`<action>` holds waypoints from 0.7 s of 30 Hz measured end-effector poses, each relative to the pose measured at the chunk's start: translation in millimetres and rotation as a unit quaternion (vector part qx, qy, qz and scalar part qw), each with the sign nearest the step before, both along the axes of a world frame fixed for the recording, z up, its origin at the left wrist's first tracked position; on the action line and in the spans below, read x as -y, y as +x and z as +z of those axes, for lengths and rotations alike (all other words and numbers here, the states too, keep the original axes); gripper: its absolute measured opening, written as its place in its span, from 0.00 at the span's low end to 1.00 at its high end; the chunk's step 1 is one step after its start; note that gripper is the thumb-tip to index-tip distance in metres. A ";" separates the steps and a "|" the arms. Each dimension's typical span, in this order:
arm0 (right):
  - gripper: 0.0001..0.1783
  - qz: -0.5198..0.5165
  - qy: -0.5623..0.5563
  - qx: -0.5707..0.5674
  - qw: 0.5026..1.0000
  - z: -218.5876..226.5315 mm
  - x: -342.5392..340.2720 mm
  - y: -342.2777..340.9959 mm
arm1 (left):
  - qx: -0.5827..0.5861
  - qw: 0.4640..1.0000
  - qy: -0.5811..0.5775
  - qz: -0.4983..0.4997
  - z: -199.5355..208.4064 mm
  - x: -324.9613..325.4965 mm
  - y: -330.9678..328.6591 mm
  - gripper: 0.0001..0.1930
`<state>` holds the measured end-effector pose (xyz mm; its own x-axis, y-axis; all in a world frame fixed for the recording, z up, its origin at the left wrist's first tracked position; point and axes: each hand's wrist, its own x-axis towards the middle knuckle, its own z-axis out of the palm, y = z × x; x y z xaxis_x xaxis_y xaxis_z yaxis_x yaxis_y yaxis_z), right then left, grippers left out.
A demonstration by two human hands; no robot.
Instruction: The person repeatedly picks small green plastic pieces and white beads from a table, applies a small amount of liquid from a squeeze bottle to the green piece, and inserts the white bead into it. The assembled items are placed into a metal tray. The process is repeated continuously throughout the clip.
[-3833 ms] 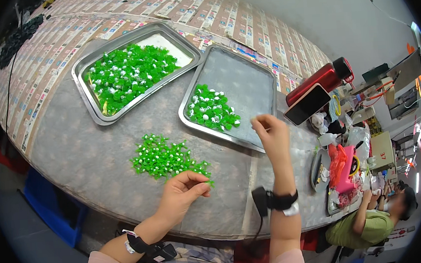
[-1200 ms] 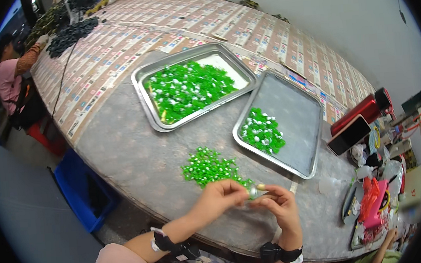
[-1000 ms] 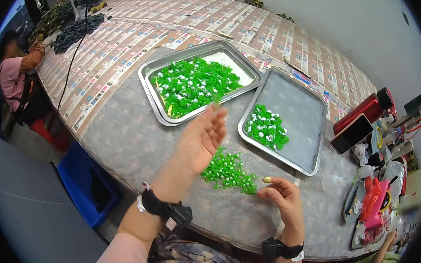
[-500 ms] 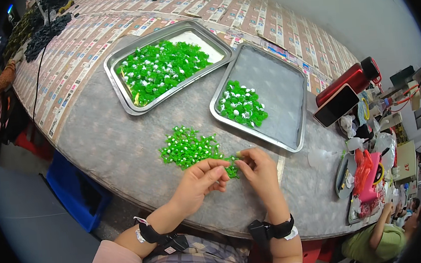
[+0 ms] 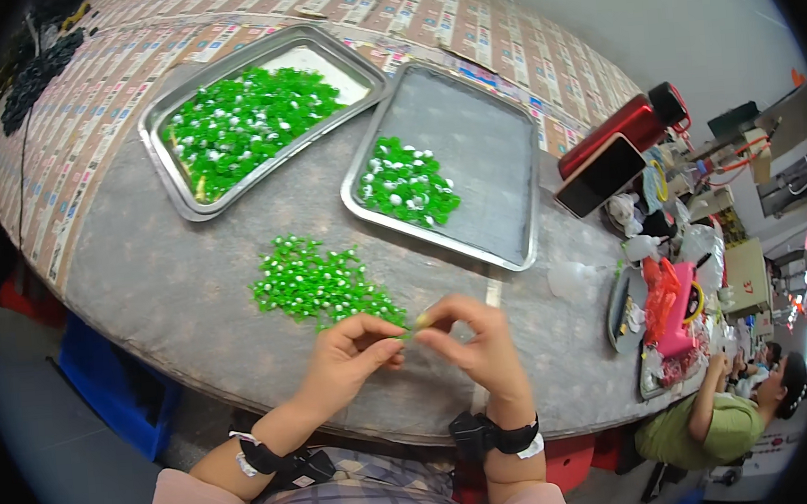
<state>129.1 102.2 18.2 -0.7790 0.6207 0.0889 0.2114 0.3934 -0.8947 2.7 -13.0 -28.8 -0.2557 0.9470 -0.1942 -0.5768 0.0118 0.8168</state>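
My left hand (image 5: 341, 366) and my right hand (image 5: 476, 349) meet over the near part of the table, thumbs and fingers pinched. Between their fingertips is a small green piece (image 5: 405, 336), mostly hidden by the fingers. Just beyond them lies a loose pile of small green plastic pieces with white dots (image 5: 313, 280). Farther off, a metal tray (image 5: 512, 260) holds a small heap of larger green-and-white pieces (image 5: 406, 184) in its near left corner. To its left, a second metal tray (image 5: 337, 75) is mostly covered with similar green-and-white pieces (image 5: 246, 122).
On the right stand a red bottle (image 5: 603, 135), a phone (image 5: 599, 175) leaning on it, and a cluttered tray with a pink container (image 5: 678, 311). A blue bin (image 5: 115, 384) is below the table's left edge. A person in green (image 5: 716, 428) sits at right.
The view has shifted, so the trays and pile appear farther left and higher. My hands have come together, fingertips meeting at the green piece, clear of the pile's near edge.
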 end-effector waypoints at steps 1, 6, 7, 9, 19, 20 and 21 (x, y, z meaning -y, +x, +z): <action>0.04 -0.089 0.091 -0.041 0.991 7.0 -1.6 7.5 | 0.000 1.000 -0.004 0.001 0.3 0.6 -0.8 0.07; 0.11 -0.479 0.190 -0.269 0.814 16.7 -42.6 74.2 | 0.003 1.000 -0.011 0.000 7.2 0.5 -3.2 0.07; 0.12 -0.497 0.204 -0.255 0.804 16.0 -50.9 77.9 | 0.014 1.000 -0.012 -0.008 7.2 0.4 -3.5 0.07; 0.16 -0.503 0.207 -0.186 0.818 5.3 -64.6 89.9 | 0.036 0.999 -0.015 -0.024 9.0 0.7 -3.7 0.07; 0.17 -0.344 0.003 -0.196 0.918 -2.1 -65.1 86.7 | 0.107 0.993 -0.004 -0.052 4.1 2.1 -8.2 0.06; 0.17 -0.328 -0.006 -0.196 0.924 10.5 -55.4 80.9 | 0.113 0.992 -0.005 -0.049 1.5 1.6 -8.6 0.06; 0.18 -0.326 0.022 -0.200 0.924 22.6 -45.6 72.5 | 0.118 0.992 -0.007 -0.046 1.7 1.7 -9.4 0.06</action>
